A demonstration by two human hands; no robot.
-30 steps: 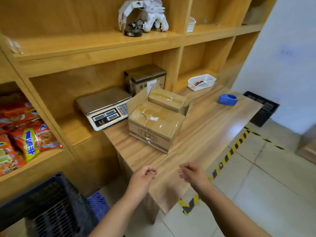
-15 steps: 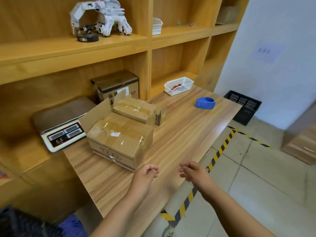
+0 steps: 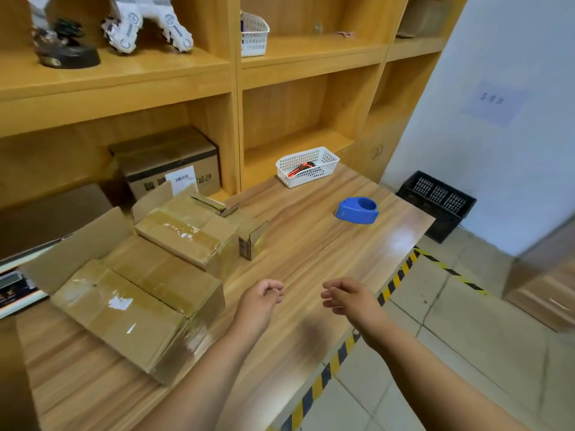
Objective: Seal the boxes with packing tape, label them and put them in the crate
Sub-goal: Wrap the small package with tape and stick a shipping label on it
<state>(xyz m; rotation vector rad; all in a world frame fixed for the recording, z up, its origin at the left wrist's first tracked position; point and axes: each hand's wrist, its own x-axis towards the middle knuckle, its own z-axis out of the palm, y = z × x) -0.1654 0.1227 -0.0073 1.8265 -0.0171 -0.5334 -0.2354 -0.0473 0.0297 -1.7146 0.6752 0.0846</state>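
A large cardboard box (image 3: pixel 130 309) with shiny tape across its top lies on the wooden table (image 3: pixel 311 250) at the left. A smaller taped box (image 3: pixel 186 234) rests behind it, one flap raised, and a tiny carton (image 3: pixel 252 237) stands beside that. A blue tape dispenser (image 3: pixel 357 210) sits far right on the table. My left hand (image 3: pixel 261 301) and my right hand (image 3: pixel 348 298) hover over the table's front edge, fingers loosely curled, holding nothing, right of the large box.
A white basket (image 3: pixel 306 165) with orange-black items stands at the back. A labelled carton (image 3: pixel 168 164) sits in the shelf. A scale (image 3: pixel 12 287) is at the far left. A black crate (image 3: pixel 435 203) stands on the floor by the wall, beyond yellow-black floor tape (image 3: pixel 395 281).
The view has swung right and moved closer to the table. The snack shelf and the blue crate at the lower left have left the view. Both hands keep the same pose.
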